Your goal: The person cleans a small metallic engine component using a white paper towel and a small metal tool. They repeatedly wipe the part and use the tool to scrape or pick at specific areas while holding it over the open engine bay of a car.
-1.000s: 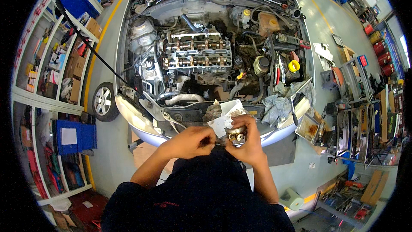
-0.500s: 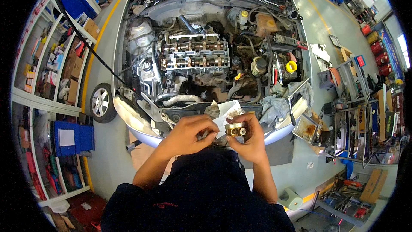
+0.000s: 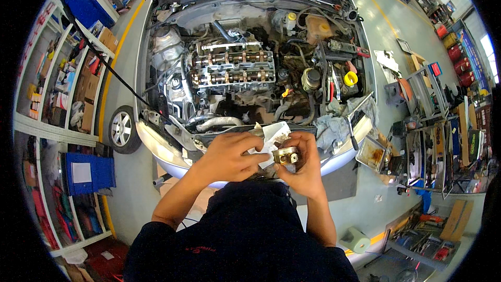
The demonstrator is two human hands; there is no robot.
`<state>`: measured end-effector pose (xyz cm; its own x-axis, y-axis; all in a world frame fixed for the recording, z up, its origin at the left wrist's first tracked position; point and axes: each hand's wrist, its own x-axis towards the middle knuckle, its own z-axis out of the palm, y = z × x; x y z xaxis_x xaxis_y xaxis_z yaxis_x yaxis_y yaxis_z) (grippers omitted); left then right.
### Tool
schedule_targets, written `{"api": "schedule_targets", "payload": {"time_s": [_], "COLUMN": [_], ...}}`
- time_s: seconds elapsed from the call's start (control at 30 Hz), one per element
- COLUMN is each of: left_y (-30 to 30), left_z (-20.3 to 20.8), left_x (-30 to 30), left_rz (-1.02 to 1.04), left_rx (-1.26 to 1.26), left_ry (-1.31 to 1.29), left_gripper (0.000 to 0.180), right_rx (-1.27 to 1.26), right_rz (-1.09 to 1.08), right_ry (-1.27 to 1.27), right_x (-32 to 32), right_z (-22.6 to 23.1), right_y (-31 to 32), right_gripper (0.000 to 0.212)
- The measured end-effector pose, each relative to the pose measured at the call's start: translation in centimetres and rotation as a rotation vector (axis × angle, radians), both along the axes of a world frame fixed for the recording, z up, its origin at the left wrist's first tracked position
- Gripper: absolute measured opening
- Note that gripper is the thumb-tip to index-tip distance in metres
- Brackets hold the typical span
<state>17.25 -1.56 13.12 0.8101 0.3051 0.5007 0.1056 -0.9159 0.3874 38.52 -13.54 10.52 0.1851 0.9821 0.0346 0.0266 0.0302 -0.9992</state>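
Right hand (image 3: 303, 166) is clamping a round metal part (image 3: 285, 155) between thumb and fingers; part is sitting between the two hands. Left hand (image 3: 236, 155) is hovering at the part's left side, fingers bent and slightly spread. Can't tell if it's touching the part or pinching something small. Hands are staying apart from each other.

Just beyond the hands: stained white paper (image 3: 275, 134) is lying there, the hands partly hiding it. Curved front panel (image 3: 336, 165) of the car is running below and past both hands, sitting between the body and the bay.

Right of right hand: grey-blue rag (image 3: 330, 129) is lying bunched on the front edge, a black-handled tool (image 3: 354, 142) standing near it. Further right, a stained tray (image 3: 362, 149) is sitting off the car.

Farther ahead: cylinder head (image 3: 232, 68) is showing its camshafts, ahead of left hand. Yellow round piece (image 3: 350, 78) is resting ahead and right of right hand. Far left of left hand, a wheel (image 3: 121, 129) is standing near white shelving (image 3: 57, 128).
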Motion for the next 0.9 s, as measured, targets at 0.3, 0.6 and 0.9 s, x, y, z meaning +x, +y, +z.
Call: {"api": "schedule_targets", "payload": {"time_s": [0.3, 0.6, 0.9], "left_y": [-2.0, -2.2, -3.3], "left_z": [0.0, -1.5, -0.7], "left_x": [1.9, 1.3, 2.8], "left_rz": [0.072, 0.224, 0.279], "left_rx": [-0.37, -0.607, -0.951], "left_ry": [-0.066, -0.221, -0.199], "left_gripper": [0.032, 0.011, 0.01], "right_rx": [0.107, 0.236, 0.344], "right_rz": [-0.033, -0.069, -0.069], "right_ry": [-0.063, -0.043, -0.179], "right_x": [-0.1, 0.0, -0.5], "right_z": [-0.7, -1.2, -0.7], "right_y": [0.2, 0.0, 0.3], "right_gripper": [0.074, 0.072, 0.053]}}
